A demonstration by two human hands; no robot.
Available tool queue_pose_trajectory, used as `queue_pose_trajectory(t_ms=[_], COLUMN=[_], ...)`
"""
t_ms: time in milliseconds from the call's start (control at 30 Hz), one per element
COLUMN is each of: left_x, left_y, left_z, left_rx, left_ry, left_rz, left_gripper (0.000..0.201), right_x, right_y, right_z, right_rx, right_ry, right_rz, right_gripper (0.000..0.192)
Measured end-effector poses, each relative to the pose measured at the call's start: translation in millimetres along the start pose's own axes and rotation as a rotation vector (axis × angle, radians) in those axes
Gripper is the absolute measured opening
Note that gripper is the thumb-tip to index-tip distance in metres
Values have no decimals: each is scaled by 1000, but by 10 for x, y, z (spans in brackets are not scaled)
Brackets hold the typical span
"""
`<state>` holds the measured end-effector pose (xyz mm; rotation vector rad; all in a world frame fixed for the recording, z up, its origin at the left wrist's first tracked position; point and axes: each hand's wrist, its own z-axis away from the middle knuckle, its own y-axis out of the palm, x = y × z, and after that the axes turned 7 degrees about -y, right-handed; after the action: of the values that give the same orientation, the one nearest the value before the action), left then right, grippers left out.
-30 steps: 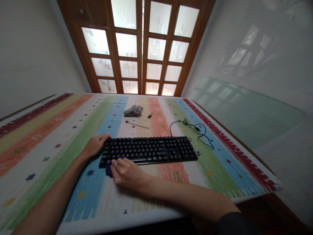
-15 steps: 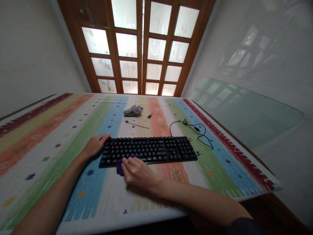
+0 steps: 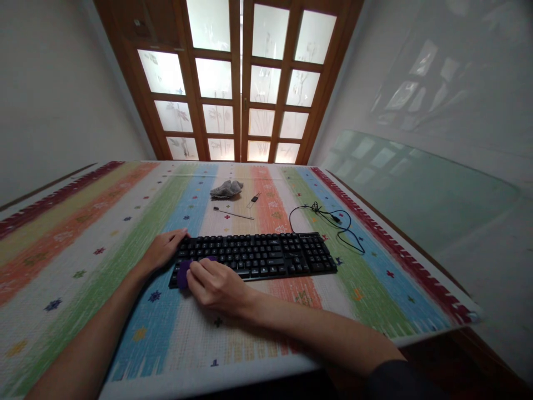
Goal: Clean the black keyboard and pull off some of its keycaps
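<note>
A black keyboard (image 3: 258, 255) lies flat on the striped tablecloth in front of me. My left hand (image 3: 164, 248) grips its left end, with fingertips by the back left corner. In my right hand (image 3: 216, 284), closed fingers press a purple cloth (image 3: 184, 275) onto the keys near the front left corner. Part of the cloth is hidden under that hand, and the keys below it are covered.
Behind the keyboard lie a thin brush (image 3: 233, 213), a small black item with wire loops (image 3: 254, 199) and a crumpled grey cloth (image 3: 227, 189). The keyboard's cable (image 3: 328, 213) loops at the right. The tablecloth (image 3: 137, 300) reaches the table's front edge.
My right hand has slid the purple cloth left along the keyboard's front, onto the front left keys. My left hand stays at the left end.
</note>
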<state>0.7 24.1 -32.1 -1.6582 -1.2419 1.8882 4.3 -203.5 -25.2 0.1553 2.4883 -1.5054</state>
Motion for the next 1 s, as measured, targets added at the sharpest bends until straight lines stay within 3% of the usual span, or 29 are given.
queue_pose_trajectory(t_ms=[200,467,1000], left_x=[6,-4,-14], left_y=[1,0,-6], left_z=[-6,-6,-3], left_rx=[-7,-5,-2], left_ry=[5,-5,-26], left_rz=[-3,-27,-28], left_gripper=[57,58,60], right_x=[165,154,78], right_y=[141,-3,-208], right_z=[102,320,720], right_rx=[63,160,145], right_ry=[-49,-40,35], right_rz=[23,-49,-95], right_gripper=[34,41,41])
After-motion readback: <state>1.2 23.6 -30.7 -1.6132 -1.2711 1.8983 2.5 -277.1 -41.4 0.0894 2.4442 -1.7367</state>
